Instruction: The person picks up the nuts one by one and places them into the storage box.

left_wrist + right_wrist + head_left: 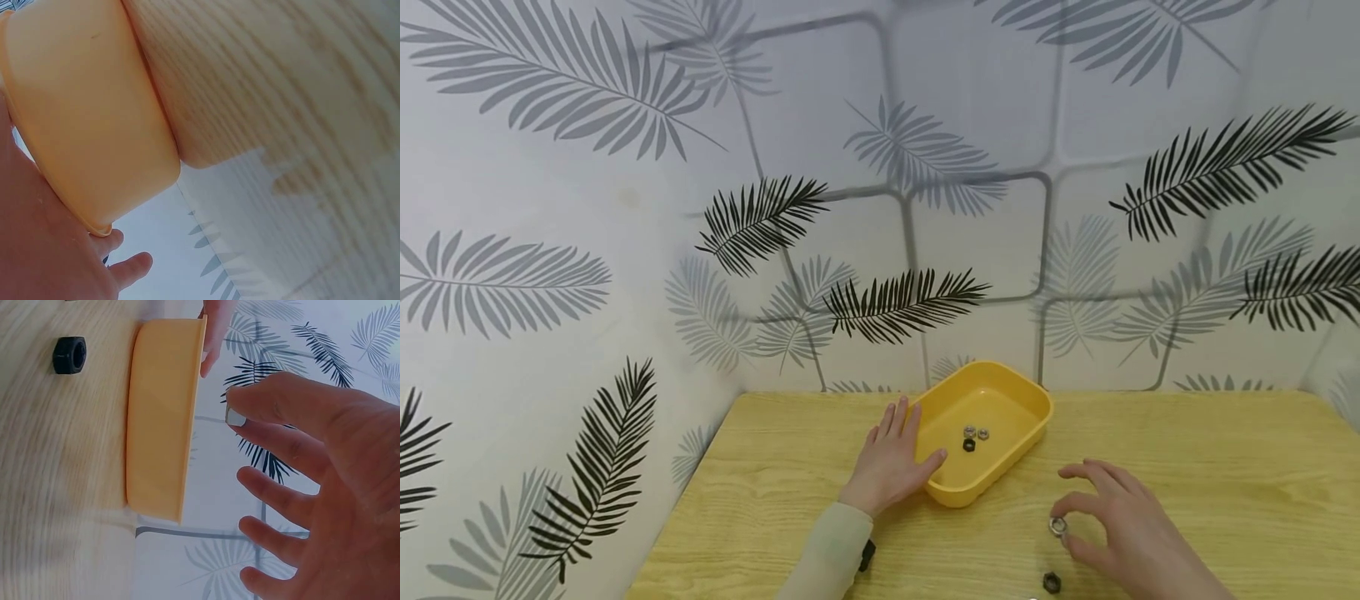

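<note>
Two hands at work about a yellow tray, which stands upright on a wood-grained table and serves as the reference for all positions. Inside the tray, on its floor, lie three hex nuts in a close group: a left silver nut, a right silver nut and, on their near side, a black nut. The left hand rests on the tray's left side; its fingers are extended along the rim, and the thumb, spread away from them, reaches over the near part of the rim. The right hand is to the right of the tray and nearer the viewer, apart from it. Its thumb and index finger pinch a silver hex nut above the table, while the other fingers, seen in the right wrist view, are spread apart. A second black nut lies on the table, nearer the viewer than the tray and to its right. A dark object, partly hidden by the left sleeve, is on the tray's near left side; its kind cannot be told. Behind the tray rises a leaf-patterned wall.
</note>
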Tool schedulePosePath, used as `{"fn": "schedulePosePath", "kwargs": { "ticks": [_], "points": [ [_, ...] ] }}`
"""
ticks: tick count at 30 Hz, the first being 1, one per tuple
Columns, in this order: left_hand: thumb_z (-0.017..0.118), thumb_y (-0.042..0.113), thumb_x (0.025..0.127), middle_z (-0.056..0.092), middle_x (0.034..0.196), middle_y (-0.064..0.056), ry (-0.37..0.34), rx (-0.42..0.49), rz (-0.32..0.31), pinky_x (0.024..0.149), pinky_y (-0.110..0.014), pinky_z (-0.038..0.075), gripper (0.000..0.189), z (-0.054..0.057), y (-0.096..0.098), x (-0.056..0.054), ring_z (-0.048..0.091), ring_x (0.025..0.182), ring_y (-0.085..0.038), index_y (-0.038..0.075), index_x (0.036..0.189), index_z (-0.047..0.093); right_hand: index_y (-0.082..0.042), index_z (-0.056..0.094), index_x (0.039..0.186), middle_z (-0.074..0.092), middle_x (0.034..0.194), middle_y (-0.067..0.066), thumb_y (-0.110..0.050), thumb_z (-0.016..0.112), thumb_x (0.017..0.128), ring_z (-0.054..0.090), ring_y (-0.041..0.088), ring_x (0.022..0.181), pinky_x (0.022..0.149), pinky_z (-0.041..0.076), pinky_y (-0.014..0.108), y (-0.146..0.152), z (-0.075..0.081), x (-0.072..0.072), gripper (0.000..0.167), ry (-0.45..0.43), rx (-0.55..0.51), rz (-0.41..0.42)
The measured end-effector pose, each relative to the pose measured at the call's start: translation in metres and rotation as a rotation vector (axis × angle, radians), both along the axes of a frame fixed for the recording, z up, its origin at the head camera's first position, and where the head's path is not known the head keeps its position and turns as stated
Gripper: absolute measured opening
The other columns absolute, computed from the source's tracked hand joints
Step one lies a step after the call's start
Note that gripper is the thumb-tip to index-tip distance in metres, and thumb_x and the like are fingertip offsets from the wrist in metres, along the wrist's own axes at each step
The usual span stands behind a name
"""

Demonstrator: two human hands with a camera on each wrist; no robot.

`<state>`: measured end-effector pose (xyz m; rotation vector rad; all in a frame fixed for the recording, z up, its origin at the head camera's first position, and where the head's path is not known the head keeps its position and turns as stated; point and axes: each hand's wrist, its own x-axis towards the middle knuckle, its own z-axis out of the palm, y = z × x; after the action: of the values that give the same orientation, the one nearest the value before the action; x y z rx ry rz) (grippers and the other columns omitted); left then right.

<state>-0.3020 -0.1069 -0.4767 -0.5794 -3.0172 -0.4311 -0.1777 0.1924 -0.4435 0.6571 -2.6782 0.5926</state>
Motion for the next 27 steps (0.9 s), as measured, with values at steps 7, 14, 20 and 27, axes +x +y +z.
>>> {"fn": "schedulePosePath", "kwargs": {
  "ticks": [7,14,20,27],
  "points": [
    [0.037,0.067,0.096,0.008,0.164,-0.01,0.003,-0.01,0.002,0.115,-0.052,0.021,0.085,0.001,0.0,-0.001,0.008,0.15,-0.027,0.013,0.159,0.019,-0.039,0.069,0.089,0.059,0.125,0.004,-0.022,0.088,0.071,0.047,0.041,0.121,0.089,0.04,0.067,-0.003,0.007,-0.006,0.03,0.01,-0.017,-0.03],
    [0.036,0.068,0.096,0.009,0.164,-0.011,0.004,-0.015,-0.002,0.114,-0.052,0.022,0.085,0.0,-0.001,0.0,0.009,0.149,-0.028,0.013,0.159,0.02,-0.035,0.072,0.089,0.058,0.127,0.008,-0.019,0.088,0.07,0.044,0.04,0.122,0.087,0.039,0.068,-0.005,0.008,-0.011,0.03,0.071,-0.033,-0.043],
    [0.036,0.068,0.096,0.009,0.164,-0.011,0.007,-0.021,-0.003,0.114,-0.052,0.022,0.085,-0.001,-0.001,-0.001,0.01,0.149,-0.029,0.013,0.159,0.019,-0.033,0.072,0.09,0.058,0.127,0.009,-0.017,0.086,0.072,0.045,0.04,0.123,0.087,0.039,0.067,-0.01,0.01,-0.017,0.028,0.112,-0.036,-0.063],
    [0.037,0.068,0.096,0.009,0.164,-0.01,0.005,-0.005,0.006,0.114,-0.053,0.022,0.086,-0.001,0.0,-0.001,0.008,0.149,-0.028,0.013,0.159,0.019,-0.033,0.072,0.091,0.056,0.129,0.008,-0.019,0.084,0.077,0.043,0.037,0.124,0.084,0.039,0.068,-0.017,0.015,-0.023,0.024,0.072,-0.056,-0.084]
  ]
}}
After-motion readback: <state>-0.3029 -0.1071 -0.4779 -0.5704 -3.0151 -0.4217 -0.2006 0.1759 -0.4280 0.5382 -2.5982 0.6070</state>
